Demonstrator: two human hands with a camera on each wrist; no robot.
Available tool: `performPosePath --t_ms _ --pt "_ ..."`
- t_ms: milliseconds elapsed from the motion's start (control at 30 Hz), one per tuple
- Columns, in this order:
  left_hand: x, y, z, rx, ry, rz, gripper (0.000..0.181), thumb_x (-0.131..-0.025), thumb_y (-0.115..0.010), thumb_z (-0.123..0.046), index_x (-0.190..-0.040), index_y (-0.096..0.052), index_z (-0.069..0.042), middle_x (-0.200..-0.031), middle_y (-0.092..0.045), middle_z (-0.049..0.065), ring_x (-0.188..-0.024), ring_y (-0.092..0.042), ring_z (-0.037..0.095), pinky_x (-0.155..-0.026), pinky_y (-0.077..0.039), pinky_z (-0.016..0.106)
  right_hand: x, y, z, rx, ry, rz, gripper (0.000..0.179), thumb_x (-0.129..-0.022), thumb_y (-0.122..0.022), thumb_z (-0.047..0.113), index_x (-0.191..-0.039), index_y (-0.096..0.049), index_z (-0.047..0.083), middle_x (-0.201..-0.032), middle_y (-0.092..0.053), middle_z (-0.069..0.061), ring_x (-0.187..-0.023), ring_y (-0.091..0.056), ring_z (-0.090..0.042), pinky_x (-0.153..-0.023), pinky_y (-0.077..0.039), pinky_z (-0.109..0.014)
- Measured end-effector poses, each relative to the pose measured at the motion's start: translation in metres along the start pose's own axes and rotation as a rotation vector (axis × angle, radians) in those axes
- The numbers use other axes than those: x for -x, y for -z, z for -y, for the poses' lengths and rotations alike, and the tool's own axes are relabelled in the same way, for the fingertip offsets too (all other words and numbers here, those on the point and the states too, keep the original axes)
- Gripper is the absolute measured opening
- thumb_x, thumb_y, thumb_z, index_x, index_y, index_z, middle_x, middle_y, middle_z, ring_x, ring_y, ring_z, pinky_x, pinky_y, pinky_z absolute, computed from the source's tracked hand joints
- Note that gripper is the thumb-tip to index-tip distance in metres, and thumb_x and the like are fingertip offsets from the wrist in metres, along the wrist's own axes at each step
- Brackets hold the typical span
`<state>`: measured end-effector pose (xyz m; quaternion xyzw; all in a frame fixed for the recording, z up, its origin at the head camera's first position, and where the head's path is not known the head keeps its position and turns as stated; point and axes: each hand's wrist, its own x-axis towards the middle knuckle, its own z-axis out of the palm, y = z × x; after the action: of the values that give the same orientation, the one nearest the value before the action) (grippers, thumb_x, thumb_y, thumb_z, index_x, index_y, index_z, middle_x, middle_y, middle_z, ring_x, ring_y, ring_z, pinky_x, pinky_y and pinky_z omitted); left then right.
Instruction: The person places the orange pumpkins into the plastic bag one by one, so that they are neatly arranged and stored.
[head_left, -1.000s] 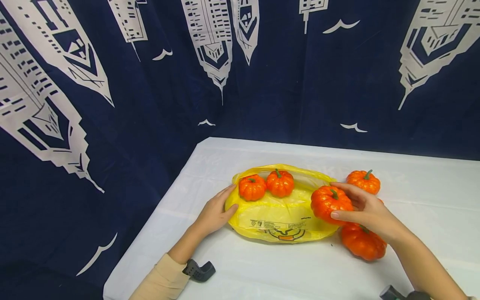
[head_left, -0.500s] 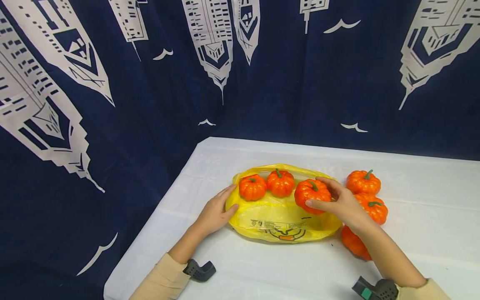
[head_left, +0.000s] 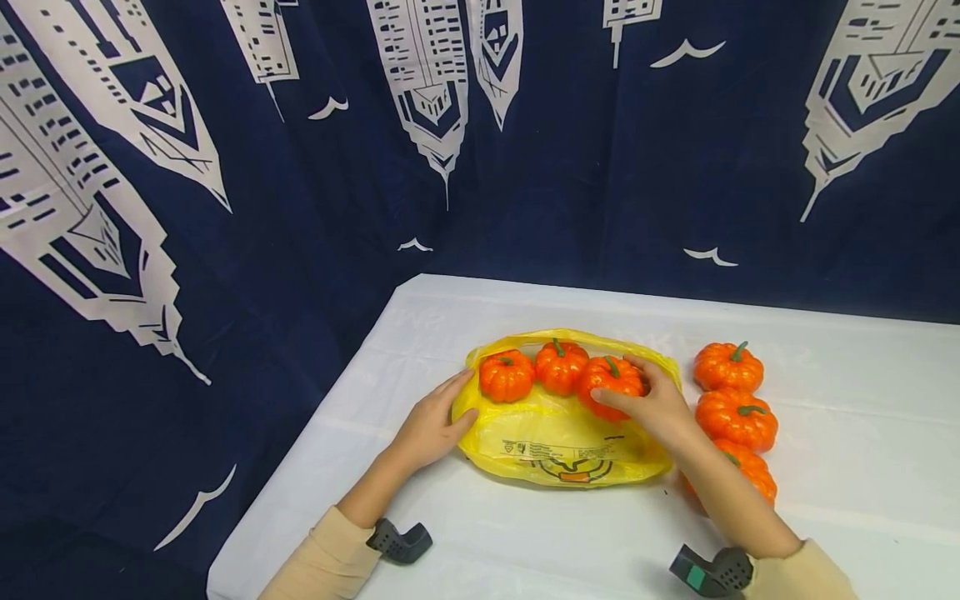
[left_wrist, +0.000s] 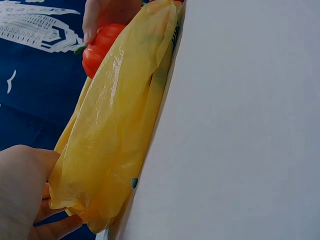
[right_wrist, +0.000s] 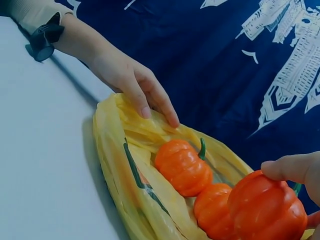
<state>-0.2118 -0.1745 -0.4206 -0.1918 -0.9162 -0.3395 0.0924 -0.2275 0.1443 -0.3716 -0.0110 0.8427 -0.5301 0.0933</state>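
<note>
A yellow plastic bag (head_left: pixel 555 450) lies on the table with its mouth spread, and two small orange pumpkins with green stems, the left one (head_left: pixel 507 375) and the middle one (head_left: pixel 561 367), sit in it. My left hand (head_left: pixel 431 421) holds the bag's left end, thumb and fingers at the rim in the right wrist view. Above the bag's right part, my right hand (head_left: pixel 652 400) grips a third pumpkin (head_left: pixel 611 385) between thumb and fingers. This pumpkin (right_wrist: pixel 267 207) is beside the middle pumpkin (right_wrist: pixel 215 210) in the right wrist view; whether they touch I cannot tell.
Right of the bag stands a row of three more pumpkins: a far one (head_left: pixel 728 367), a middle one (head_left: pixel 737 419) and a near one (head_left: pixel 750 471), partly hidden by my right forearm. A white cloth covers the table (head_left: pixel 862 417). A navy curtain (head_left: pixel 562 208) hangs behind.
My right hand has carried its pumpkin leftward, from the bag's right edge to close beside the middle pumpkin in the bag. My left hand has stayed at the bag's left end.
</note>
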Motion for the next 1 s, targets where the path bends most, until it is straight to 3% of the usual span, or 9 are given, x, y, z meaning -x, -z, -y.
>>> performPosePath --t_ms 200,500,800,1000 --pt "0.001 0.000 -0.001 -0.006 0.003 0.001 0.059 -0.095 -0.060 -0.021 -0.147 -0.041 -0.003 -0.150 -0.041 0.015 -0.138 -0.037 0.032 -0.113 -0.031 0.047 -0.004 -0.004 0.000 -0.036 -0.019 -0.040 0.098 -0.085 -0.074 0.040 -0.156 -0.015 0.006 -0.151 -0.027 -0.027 -0.132 -0.034 -0.043 -0.110 -0.031 -0.056" --pt "0.001 0.000 0.000 -0.012 -0.009 -0.010 0.058 -0.094 -0.060 -0.019 -0.147 -0.041 -0.001 -0.149 -0.041 0.016 -0.137 -0.038 0.033 -0.113 -0.031 0.047 -0.008 -0.008 0.001 0.007 -0.033 -0.129 0.099 -0.087 -0.071 0.037 -0.157 -0.007 0.007 -0.155 -0.020 -0.027 -0.136 -0.028 -0.045 -0.112 -0.025 -0.059" --pt "0.000 0.000 0.001 -0.025 -0.021 -0.012 0.059 -0.094 -0.060 -0.018 -0.147 -0.041 -0.001 -0.149 -0.042 0.016 -0.137 -0.039 0.033 -0.112 -0.032 0.046 -0.012 -0.015 -0.003 0.032 -0.005 -0.256 0.093 -0.087 -0.072 0.024 -0.155 -0.013 0.003 -0.153 -0.025 -0.028 -0.136 -0.031 -0.045 -0.112 -0.027 -0.057" --pt "0.000 0.001 0.001 -0.030 -0.028 -0.011 0.058 -0.094 -0.060 -0.018 -0.147 -0.041 -0.002 -0.149 -0.042 0.016 -0.137 -0.039 0.032 -0.112 -0.032 0.046 -0.017 -0.021 -0.009 0.031 -0.021 -0.317 0.090 -0.087 -0.070 0.017 -0.153 -0.012 -0.002 -0.151 -0.021 -0.032 -0.137 -0.025 -0.047 -0.114 -0.022 -0.057"
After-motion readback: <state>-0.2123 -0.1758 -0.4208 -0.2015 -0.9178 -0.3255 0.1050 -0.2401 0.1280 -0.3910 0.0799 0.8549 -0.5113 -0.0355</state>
